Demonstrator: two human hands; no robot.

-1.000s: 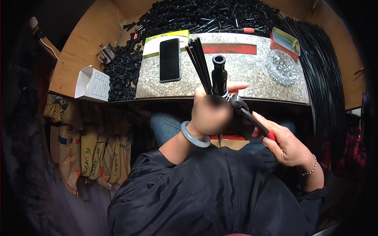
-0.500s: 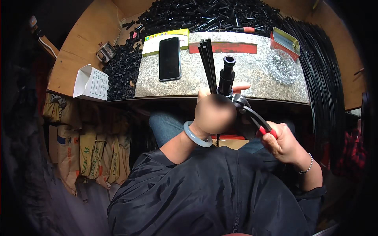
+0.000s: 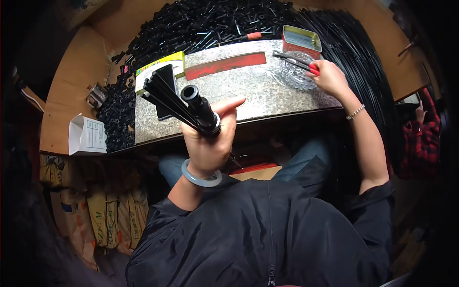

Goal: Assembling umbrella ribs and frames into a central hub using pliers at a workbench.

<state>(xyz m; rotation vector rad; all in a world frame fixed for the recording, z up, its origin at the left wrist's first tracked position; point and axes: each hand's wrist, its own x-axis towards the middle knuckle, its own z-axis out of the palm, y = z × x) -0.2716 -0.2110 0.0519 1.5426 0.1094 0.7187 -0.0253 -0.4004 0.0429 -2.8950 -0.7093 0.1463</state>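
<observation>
My left hand (image 3: 210,148), with a pale blue bangle at its wrist, is closed around a stepped black tube (image 3: 201,109) with an open round end. Thin black rods (image 3: 167,103) fan out beside the tube from the same grip, hiding part of the phone (image 3: 166,76). One finger of that hand points out to the right. In my right hand (image 3: 330,80) are red-handled pliers (image 3: 301,62), gripped by the handles. Their dark jaws reach over the rim of a clear glass dish (image 3: 299,79) on the stone-patterned board (image 3: 267,95); the dish seems to hold small clear or shiny bits.
Black parts (image 3: 201,24) are heaped behind the board, with a red-handled tool (image 3: 253,36) among them. Long black rods (image 3: 358,62) lie at right, by an open tin (image 3: 301,40). A red strip (image 3: 224,66), yellow box (image 3: 160,64) and white carton (image 3: 87,135) are also there.
My right hand has carried the pliers away from the tube, up and right to the glass dish. My left hand still holds the tube and rods, now tilted further left. The view has shifted.
</observation>
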